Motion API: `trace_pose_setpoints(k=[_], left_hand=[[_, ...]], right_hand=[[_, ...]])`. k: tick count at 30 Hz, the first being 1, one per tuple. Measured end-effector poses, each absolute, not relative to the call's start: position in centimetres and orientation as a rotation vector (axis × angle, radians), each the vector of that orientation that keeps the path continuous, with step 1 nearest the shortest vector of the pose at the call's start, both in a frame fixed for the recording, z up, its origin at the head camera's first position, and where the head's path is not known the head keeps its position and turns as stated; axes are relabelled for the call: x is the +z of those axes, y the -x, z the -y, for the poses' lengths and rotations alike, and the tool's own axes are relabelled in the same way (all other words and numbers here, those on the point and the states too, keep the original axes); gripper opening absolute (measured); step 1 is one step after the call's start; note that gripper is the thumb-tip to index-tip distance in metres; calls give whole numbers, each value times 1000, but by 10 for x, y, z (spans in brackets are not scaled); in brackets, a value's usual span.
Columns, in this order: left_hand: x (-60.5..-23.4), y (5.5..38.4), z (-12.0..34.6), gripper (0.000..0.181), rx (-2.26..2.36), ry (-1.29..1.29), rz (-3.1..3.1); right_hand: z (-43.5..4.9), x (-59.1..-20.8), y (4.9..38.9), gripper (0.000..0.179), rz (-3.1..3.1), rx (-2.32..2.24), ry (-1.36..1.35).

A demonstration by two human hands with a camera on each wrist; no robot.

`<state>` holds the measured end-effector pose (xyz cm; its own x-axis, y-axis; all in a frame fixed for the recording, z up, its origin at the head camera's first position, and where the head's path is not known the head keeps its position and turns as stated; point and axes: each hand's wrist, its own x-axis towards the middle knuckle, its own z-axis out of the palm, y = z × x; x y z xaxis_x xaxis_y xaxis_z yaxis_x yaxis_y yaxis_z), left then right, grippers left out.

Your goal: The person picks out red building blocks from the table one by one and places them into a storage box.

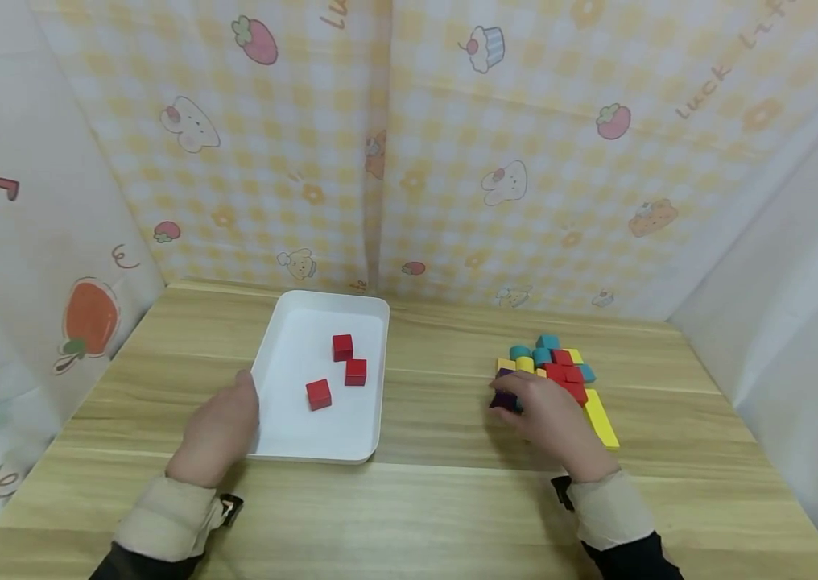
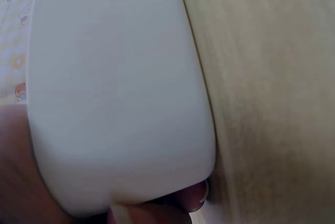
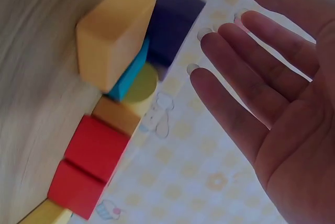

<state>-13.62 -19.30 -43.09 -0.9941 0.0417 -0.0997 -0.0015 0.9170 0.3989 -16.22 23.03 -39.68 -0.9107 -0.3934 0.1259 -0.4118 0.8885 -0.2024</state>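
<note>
Three red cubes [image 1: 355, 374] lie in the white tray [image 1: 286, 362], gripped along its side by the left hand [image 1: 222, 423]. Further red blocks [image 1: 573, 391] remain outside; the right hand [image 1: 547, 409], fingers apart, holds nothing.

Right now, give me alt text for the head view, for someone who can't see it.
A person's right hand reaches to a cluster of colorful blocks on a wooden table. Their left hand touches the left side of a white tray holding three red cubes.

Soft, even light over the table [image 1: 452, 515], faint shadows, blurred blocks [image 3: 97, 148] in the dimmer right wrist view
</note>
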Motion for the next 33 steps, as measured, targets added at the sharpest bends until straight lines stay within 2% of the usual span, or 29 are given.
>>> trace_pose_setpoints(k=[9, 33], left_hand=[[-431, 137, 193, 5, 601, -22, -2977], [-429, 138, 193, 6, 576, -11, -2959]], right_hand=[[-254, -397, 173, 31, 2970, 344, -587], [-299, -402, 189, 30, 3023, 389, -379]])
